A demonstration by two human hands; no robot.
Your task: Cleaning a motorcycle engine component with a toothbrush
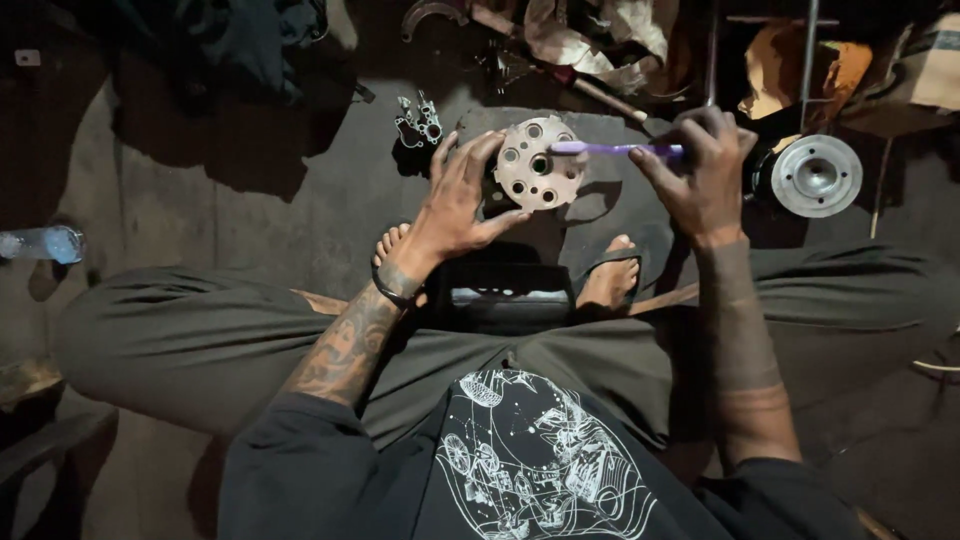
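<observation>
My left hand (462,190) holds a round metal disc (540,163) with several drilled holes, gripped at its left rim and turned face up. My right hand (700,170) grips the handle of a purple toothbrush (610,149), whose head rests on the disc's upper face near the centre hole. Both hands hover above a dark mat (610,215) on the floor, just beyond my bare feet and crossed legs.
A second round metal part (817,175) lies to the right on the floor. A small metal component (420,118) lies beyond the left hand. A plastic bottle (42,243) lies at far left. A dark tray (508,297) sits between my feet. Rags and tools clutter the back.
</observation>
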